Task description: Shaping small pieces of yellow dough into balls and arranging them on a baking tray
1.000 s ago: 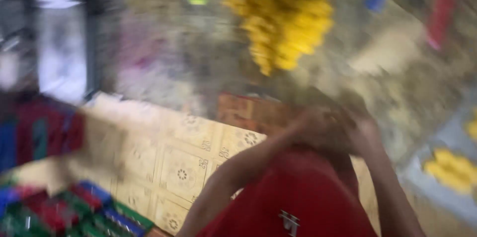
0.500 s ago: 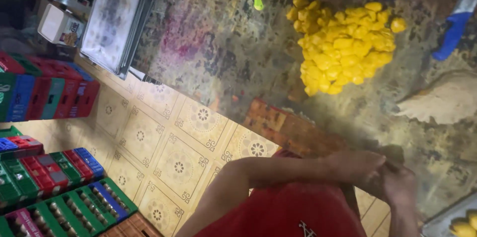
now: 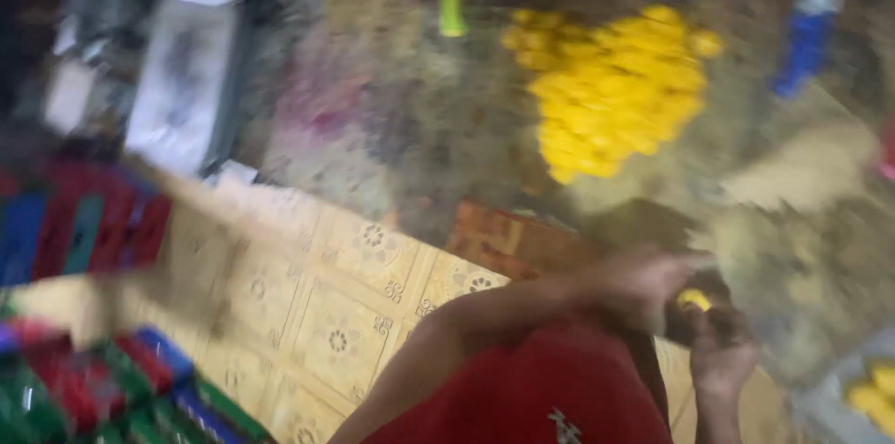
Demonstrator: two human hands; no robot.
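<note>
Your left hand (image 3: pixel 643 286) and right hand (image 3: pixel 718 355) meet low in the blurred view, just above your red garment (image 3: pixel 550 393). A small yellow piece (image 3: pixel 695 299) sits between them, touching both; the fingers of the two hands look curled around it, though the blur keeps you from telling which hand truly grips it. Up on the mottled surface (image 3: pixel 410 127), well apart from your hands, lies a heap of yellow flowers (image 3: pixel 611 90), with a green stick-like thing (image 3: pixel 451 4) near its left side and a blue object (image 3: pixel 804 48) to its right. A pale tray (image 3: pixel 186 71) rests farther left. Patterned floor tiles (image 3: pixel 317 304) run below, beside red, green and blue crates (image 3: pixel 84 388).
</note>
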